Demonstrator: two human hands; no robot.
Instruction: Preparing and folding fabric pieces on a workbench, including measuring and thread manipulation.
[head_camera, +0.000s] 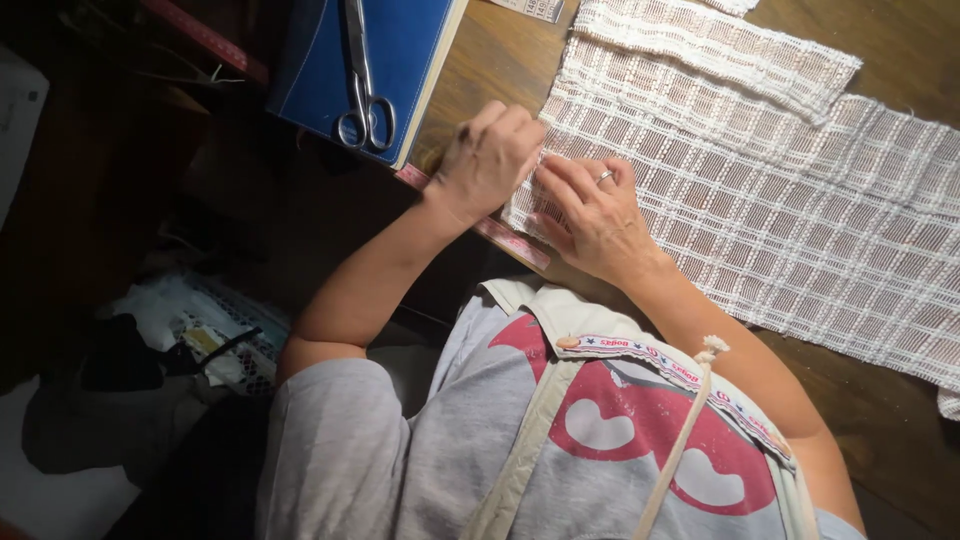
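Two hands meet at one spot: the near corner of the white open-weave fabric (760, 215), where it reaches the bench (480, 75) edge. The cloth's long axis runs away from that corner toward my right, spread flat over the bench, with a narrower strip of the same weave (715, 45) lying on top at the far side. So the bulk of it lies right of my grip, none to the left.

My left hand (490, 160) sits at the corner itself, fingers curled under, knuckles up; pinching the edge, I think, but fingertips are hidden, so I can't tell for sure. My right hand (595, 215) rests on the cloth just beside it, touching the left one, fingers bent and pressing the weave down; ring on one finger. Right hand is nearer the body of the fabric.

A pink measuring tape (515, 243) runs along the bench edge under both hands. Scissors (362, 85) lie on a blue book (400, 50) well to the left, untouched.
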